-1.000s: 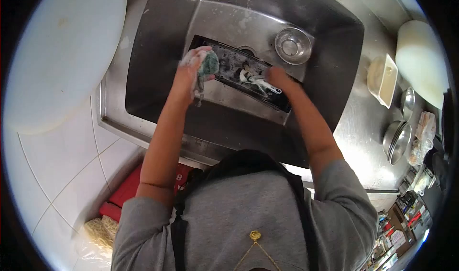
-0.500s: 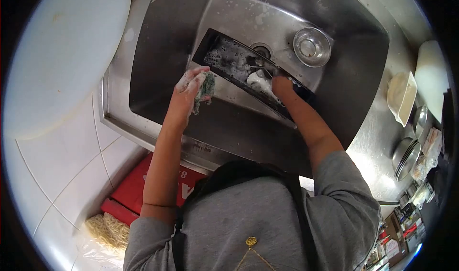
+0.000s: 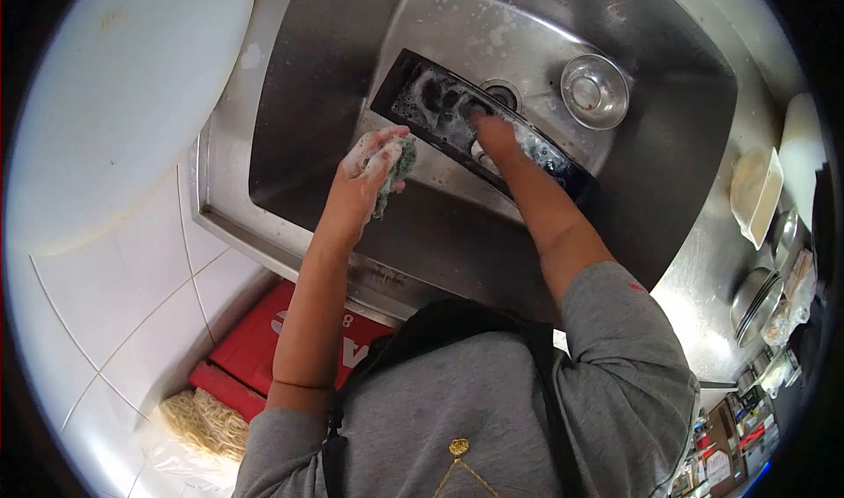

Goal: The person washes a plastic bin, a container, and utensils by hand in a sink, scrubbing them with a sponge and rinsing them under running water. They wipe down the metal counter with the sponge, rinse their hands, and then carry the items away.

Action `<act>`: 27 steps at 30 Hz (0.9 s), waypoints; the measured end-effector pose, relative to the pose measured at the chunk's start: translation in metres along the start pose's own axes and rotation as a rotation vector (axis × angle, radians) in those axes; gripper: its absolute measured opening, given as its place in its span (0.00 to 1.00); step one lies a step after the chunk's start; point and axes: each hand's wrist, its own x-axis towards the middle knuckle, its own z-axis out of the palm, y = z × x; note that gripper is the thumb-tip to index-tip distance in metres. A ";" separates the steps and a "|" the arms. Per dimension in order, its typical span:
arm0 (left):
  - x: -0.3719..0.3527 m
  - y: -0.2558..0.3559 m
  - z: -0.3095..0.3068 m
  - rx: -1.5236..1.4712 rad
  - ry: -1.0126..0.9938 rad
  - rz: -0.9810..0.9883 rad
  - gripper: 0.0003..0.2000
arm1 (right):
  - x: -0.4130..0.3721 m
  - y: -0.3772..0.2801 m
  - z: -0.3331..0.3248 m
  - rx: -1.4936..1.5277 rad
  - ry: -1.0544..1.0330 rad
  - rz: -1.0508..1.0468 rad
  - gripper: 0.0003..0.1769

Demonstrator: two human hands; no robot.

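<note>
A wide stainless steel sink is set in a metal surface, beside white wall tiles. Inside it a long, narrow black tray lies slantwise near the drain, with suds and dark water. The left hand, foamy, curls its fingers around a soapy green scouring pad. The right hand reaches into the tray; its grip cannot be told. Red packaging shows a white "8" and "A".
</note>
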 end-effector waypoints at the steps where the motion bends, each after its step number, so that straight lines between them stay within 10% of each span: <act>1: 0.000 0.000 -0.002 -0.014 0.003 0.000 0.15 | 0.005 0.004 -0.002 0.023 0.021 0.056 0.12; 14: 0.002 -0.017 -0.016 -0.013 0.034 -0.046 0.16 | -0.025 0.052 0.002 -0.225 -0.065 -0.124 0.12; 27: 0.014 -0.018 -0.019 -0.337 0.081 -0.016 0.19 | -0.052 0.001 -0.027 0.565 0.175 -0.099 0.11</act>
